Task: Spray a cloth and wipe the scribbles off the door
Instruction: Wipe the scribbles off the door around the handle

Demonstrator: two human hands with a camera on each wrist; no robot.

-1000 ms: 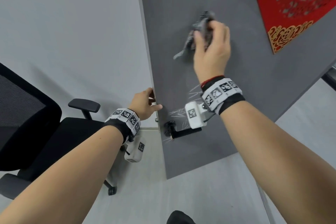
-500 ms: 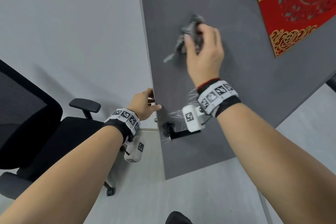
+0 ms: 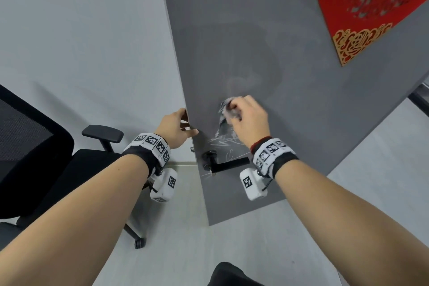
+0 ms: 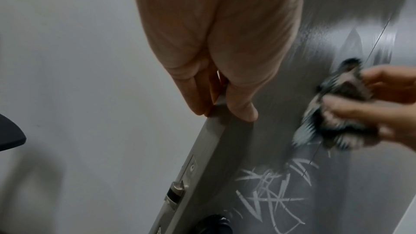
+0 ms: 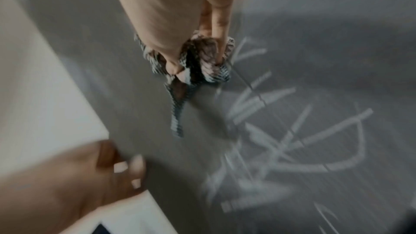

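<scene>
A grey door (image 3: 232,30) stands open in front of me. White chalk-like scribbles (image 3: 222,144) (image 4: 274,195) (image 5: 281,141) cover it just above the black lever handle (image 3: 222,165). My right hand (image 3: 246,118) grips a bunched grey-and-white patterned cloth (image 3: 225,109) (image 4: 333,113) (image 5: 202,60) and presses it on the door just above the scribbles. My left hand (image 3: 178,127) (image 4: 225,70) holds the door's free edge, thumb on the front face, fingers wrapped behind. A darker wiped patch (image 3: 243,58) shows higher on the door.
A black office chair (image 3: 46,158) with an armrest (image 3: 102,133) stands at the left against the pale wall (image 3: 81,30). A red and gold paper decoration (image 3: 371,2) hangs on the door at upper right. The latch plate (image 4: 178,191) sits on the door's edge.
My right hand has swept the cloth down the door from the upper area to just above the scribbles. The left hand keeps its hold on the door edge.
</scene>
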